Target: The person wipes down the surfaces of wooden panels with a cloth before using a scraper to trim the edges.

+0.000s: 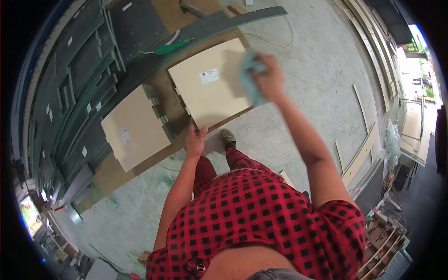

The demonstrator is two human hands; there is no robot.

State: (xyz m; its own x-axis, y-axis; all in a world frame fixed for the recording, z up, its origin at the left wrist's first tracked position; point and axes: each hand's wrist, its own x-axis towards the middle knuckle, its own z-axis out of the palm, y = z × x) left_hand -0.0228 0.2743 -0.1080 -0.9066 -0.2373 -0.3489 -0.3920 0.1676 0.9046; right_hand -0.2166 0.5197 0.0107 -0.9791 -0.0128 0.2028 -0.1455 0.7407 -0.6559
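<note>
My right hand (270, 79), smeared by motion, grips a pale blue-green cloth (254, 91) at the right edge of a cream panel (224, 95). A white printed label is stuck on this panel, and small tabs show along its left edge. My left hand (196, 137) is at the panel's lower left corner, with thumb and fingers around the edge there. Left of it lies a second cream panel (137, 133) with its own label, and hinge-like pieces (158, 112) stand along its right edge. Both panels rest on a brown board (109, 179).
A green-handled tool (171, 47) lies on dark boards beyond the panels. Stacked dark panels (84, 88) with white labels fill the left side. Long cream strips (368, 46) lie at the right, and clear plastic wrap (393, 142) is heaped nearby. A thin cable crosses the concrete floor.
</note>
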